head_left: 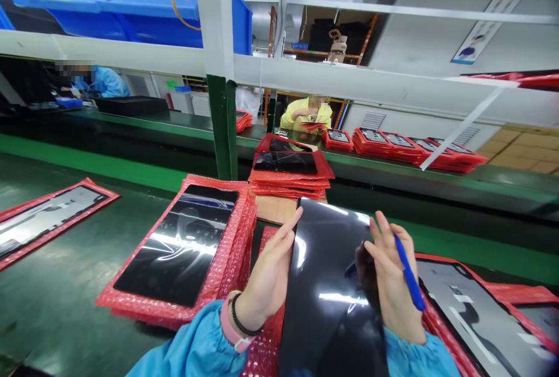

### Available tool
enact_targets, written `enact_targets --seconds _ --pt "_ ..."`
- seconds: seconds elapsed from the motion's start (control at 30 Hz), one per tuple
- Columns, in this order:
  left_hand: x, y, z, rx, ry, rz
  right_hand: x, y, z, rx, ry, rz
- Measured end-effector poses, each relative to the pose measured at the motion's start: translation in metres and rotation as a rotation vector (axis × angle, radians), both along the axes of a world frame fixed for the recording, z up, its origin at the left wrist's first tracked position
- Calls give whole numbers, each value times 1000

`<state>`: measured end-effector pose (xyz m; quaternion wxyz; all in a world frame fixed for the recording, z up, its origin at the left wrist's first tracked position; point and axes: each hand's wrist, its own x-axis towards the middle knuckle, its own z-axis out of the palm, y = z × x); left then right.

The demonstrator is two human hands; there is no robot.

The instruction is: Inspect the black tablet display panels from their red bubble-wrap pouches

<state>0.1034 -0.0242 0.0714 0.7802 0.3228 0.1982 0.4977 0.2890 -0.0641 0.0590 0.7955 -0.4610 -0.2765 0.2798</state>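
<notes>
A glossy black tablet screen (pixel 332 284) is held tilted in front of me, between my two hands. My left hand (pixel 271 272) presses along its left edge, with the fingers stretched up towards the top corner. On the opposite edge, my right hand (pixel 395 278) grips the screen near its upper right corner. A blue pen (pixel 409 275) is tucked between the fingers of that hand. Just left of my hands, another black screen (pixel 179 243) lies on a stack of red bubble-wrap bags (pixel 236 243). Part of a red bubble bag (pixel 266 342) shows below my left wrist.
More screens on red bags (pixel 292 170) are stacked ahead. To the right lie screens with grey backs (pixel 476 307), and one grey-backed panel (pixel 52 220) rests far left. A green post (pixel 222 127) and white rail (pixel 371 83) cross ahead. Two people work beyond.
</notes>
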Motion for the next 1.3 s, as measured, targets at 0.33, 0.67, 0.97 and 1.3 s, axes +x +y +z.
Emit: enact_targets --seconds 0.33,0.67,0.97,1.3 --pt "-40 -10 -92 -74 489 63 -4 14 -85 -221 146 139" --pt "-68 -14 -127 -234 633 -19 -22 33 -147 -216 13 130" --pt "-64 -11 -95 -197 650 -12 -28 25 -160 -157 -132 71" --pt "-19 -1 -63 100 587 -141 -25 24 -171 -145 -206 -7"
